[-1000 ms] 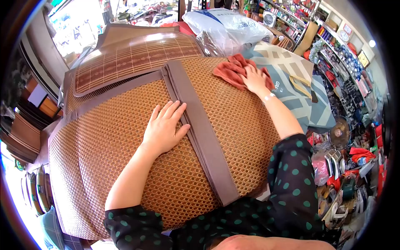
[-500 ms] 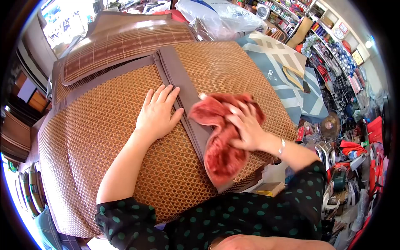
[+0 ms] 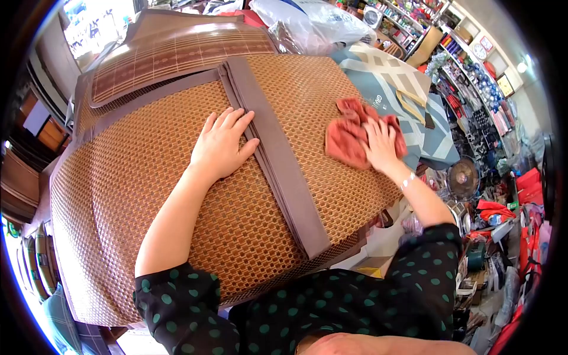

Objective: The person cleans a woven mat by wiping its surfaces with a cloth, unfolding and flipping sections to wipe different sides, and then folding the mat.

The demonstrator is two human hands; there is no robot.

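Note:
A woven brown mat (image 3: 160, 142) lies folded in front of me, with a grey-brown fabric border (image 3: 284, 160) running across it. My left hand (image 3: 222, 145) rests flat on the mat, fingers spread, their tips reaching the border's edge. Over on the right part of the mat, my right hand (image 3: 381, 145) grips a crumpled red cloth (image 3: 349, 142) against the woven surface. Part of the cloth is hidden beneath the palm and fingers.
Behind lies another brown striped mat (image 3: 183, 59). Clear plastic bags (image 3: 319, 23) sit at the back. A blue-grey patterned sheet (image 3: 378, 89) lies at the far right, near a fan (image 3: 463, 176). Packed shelves (image 3: 485, 77) and piled goods fill the right side.
My right hand has moved the red cloth away from me and to the right, off the border onto the woven part. My left hand has stayed nearly in place.

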